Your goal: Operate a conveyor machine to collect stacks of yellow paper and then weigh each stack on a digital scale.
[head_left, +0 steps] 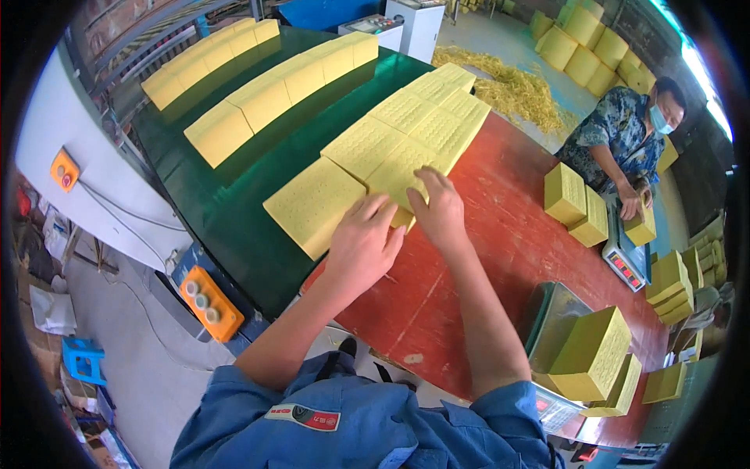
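Observation:
Both my hands are at the near end of a double row of yellow paper stacks, on the seam between green belt and red tabletop. My left hand (363, 242) has its fingers bent against the near edge of one yellow paper stack (400, 173). On that stack's right near side rests my right hand (439, 209), thumb and fingers curled over its edge. The two hands grip it from either side; some fingertips are hidden. Just left lies a smoother yellow paper stack (314, 205). Beyond, further stacks with a wavy dotted pattern (406, 109) lie pressed together.
Two more rows of yellow stacks (262, 98) lie on the green belt (234, 227). Stacks (594, 352) sit on a scale at the right of the red table (437, 305). A co-worker (625, 141) handles a stack at another scale (625, 262). An orange button box (207, 305) is at left.

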The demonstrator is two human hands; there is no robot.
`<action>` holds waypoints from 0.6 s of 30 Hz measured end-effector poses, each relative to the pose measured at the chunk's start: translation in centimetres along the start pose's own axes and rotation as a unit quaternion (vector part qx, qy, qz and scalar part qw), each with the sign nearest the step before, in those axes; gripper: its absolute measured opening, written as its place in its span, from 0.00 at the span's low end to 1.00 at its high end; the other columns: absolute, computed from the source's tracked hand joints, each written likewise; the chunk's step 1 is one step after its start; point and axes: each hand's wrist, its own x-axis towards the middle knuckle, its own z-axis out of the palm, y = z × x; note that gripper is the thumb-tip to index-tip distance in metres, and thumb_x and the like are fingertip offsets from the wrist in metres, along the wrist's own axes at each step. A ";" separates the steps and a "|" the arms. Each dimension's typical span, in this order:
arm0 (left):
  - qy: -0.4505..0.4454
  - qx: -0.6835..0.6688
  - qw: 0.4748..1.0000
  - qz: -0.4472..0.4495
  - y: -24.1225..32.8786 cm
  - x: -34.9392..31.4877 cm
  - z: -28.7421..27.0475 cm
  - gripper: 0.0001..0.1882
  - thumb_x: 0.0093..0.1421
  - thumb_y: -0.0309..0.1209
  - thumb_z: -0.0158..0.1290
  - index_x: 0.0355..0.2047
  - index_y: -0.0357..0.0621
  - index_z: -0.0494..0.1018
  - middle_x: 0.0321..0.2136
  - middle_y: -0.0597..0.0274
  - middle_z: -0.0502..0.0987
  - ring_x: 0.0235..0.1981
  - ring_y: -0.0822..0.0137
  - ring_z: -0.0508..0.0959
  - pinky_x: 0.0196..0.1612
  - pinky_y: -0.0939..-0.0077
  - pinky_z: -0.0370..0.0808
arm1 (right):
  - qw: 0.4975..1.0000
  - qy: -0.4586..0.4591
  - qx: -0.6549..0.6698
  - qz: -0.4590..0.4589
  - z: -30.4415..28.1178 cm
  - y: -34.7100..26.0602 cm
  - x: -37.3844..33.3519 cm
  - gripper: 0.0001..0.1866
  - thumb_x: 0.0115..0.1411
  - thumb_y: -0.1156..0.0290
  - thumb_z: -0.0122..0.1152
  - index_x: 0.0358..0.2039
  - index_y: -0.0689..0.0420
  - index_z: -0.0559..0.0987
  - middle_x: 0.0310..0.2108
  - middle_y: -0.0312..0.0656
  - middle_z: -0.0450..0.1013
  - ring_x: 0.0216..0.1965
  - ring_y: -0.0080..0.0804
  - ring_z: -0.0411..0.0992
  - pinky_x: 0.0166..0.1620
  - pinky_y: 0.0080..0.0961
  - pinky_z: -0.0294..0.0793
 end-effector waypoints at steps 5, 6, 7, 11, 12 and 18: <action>-0.029 0.098 0.995 -0.023 -5.2 4.9 6.5 0.26 0.57 0.38 0.59 0.47 0.26 0.74 0.51 0.37 0.74 0.59 0.43 0.68 0.65 0.54 0.62 | 0.992 -0.034 -0.108 -0.058 6.2 5.1 5.5 0.21 0.58 0.66 0.61 0.52 0.56 0.76 0.57 0.49 0.70 0.61 0.47 0.66 0.62 0.43 0.64; -0.043 0.134 0.990 -0.023 -5.8 5.1 7.5 0.27 0.57 0.40 0.58 0.47 0.26 0.74 0.51 0.37 0.74 0.60 0.44 0.68 0.66 0.53 0.60 | 0.986 -0.062 -0.135 -0.077 7.0 5.4 5.9 0.21 0.59 0.64 0.60 0.53 0.54 0.76 0.58 0.47 0.70 0.63 0.45 0.64 0.64 0.42 0.62; -0.057 0.170 0.983 -0.022 -6.3 5.0 8.4 0.28 0.58 0.41 0.57 0.48 0.25 0.73 0.50 0.37 0.74 0.60 0.45 0.68 0.67 0.52 0.59 | 0.986 -0.066 -0.133 -0.072 7.4 5.9 5.9 0.21 0.59 0.64 0.60 0.53 0.54 0.76 0.58 0.47 0.70 0.63 0.45 0.64 0.64 0.42 0.62; -0.105 0.232 0.967 0.016 -6.2 5.3 8.2 0.30 0.59 0.44 0.55 0.48 0.25 0.73 0.49 0.36 0.75 0.59 0.46 0.69 0.67 0.50 0.57 | 0.984 -0.074 -0.147 -0.061 7.1 6.0 5.4 0.22 0.60 0.59 0.56 0.53 0.50 0.77 0.58 0.42 0.71 0.62 0.42 0.65 0.64 0.43 0.61; -0.121 0.203 0.972 0.009 -6.2 5.4 8.1 0.30 0.58 0.45 0.56 0.48 0.25 0.73 0.49 0.36 0.75 0.59 0.47 0.70 0.67 0.50 0.58 | 0.980 -0.099 -0.169 -0.048 6.8 5.9 5.3 0.22 0.60 0.59 0.56 0.53 0.50 0.77 0.57 0.41 0.71 0.61 0.41 0.66 0.63 0.43 0.62; -0.170 0.031 0.985 0.007 -3.1 4.3 8.0 0.35 0.56 0.49 0.59 0.49 0.25 0.71 0.49 0.36 0.75 0.59 0.47 0.70 0.66 0.48 0.59 | 0.949 -0.150 -0.275 0.023 1.5 5.4 2.0 0.16 0.57 0.55 0.58 0.38 0.52 0.79 0.39 0.43 0.75 0.48 0.45 0.71 0.47 0.45 0.72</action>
